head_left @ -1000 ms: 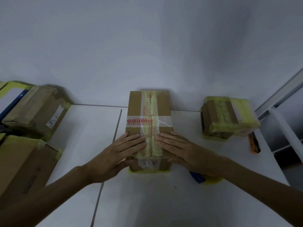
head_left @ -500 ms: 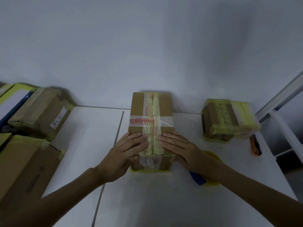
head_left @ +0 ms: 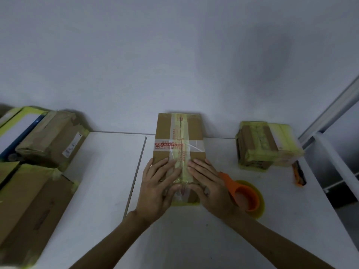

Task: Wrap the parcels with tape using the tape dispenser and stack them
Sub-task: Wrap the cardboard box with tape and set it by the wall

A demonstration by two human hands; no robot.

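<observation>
A brown cardboard parcel [head_left: 179, 136] lies lengthwise on the white table [head_left: 108, 171], with a yellow tape strip down its middle and a clear band across. My left hand [head_left: 158, 187] and my right hand [head_left: 210, 188] lie flat on its near end, either side of the strip, thumbs pressing the tape down over the front edge. The orange tape dispenser [head_left: 245, 196] with its yellow roll lies on the table just right of my right hand. No hand holds it.
A small parcel wrapped in yellow tape [head_left: 266, 146] sits at the back right, with an orange-black cutter [head_left: 299, 174] beside it. Several large cardboard boxes [head_left: 48, 138] stand at the left, one [head_left: 29, 208] nearest me. The table ends at the right beside a white frame [head_left: 334, 166].
Both hands slid toward me along the parcel top to its near end, thumbs now over the front edge. The dispenser, earlier hidden under my right forearm, shows now.
</observation>
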